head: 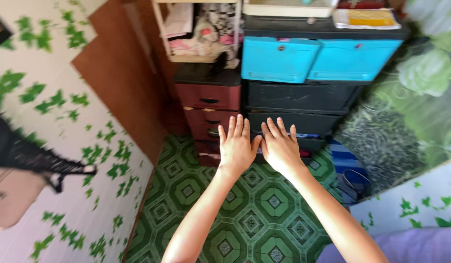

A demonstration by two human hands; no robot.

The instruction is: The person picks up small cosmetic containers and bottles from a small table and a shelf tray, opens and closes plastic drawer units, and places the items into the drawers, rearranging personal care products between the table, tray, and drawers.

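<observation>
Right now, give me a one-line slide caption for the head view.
Both empty hands, left hand and right hand, held out flat side by side before the dark drawer unit above the green tiled floor.

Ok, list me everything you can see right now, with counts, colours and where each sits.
Drawer unit: one, dark red, left against the wall.
Drawer unit: one, black frame, right of the red one.
Drawers: two, bright blue, top of the black unit.
Shelf: one, pale, above the red unit, stuffed with cloth.
Bucket: one, blue, on the floor at right.
Floor: green patterned tiles.
Wall: white with green leaves, left.
Left hand: open, empty.
Right hand: open, empty, thumbs close together.
</observation>
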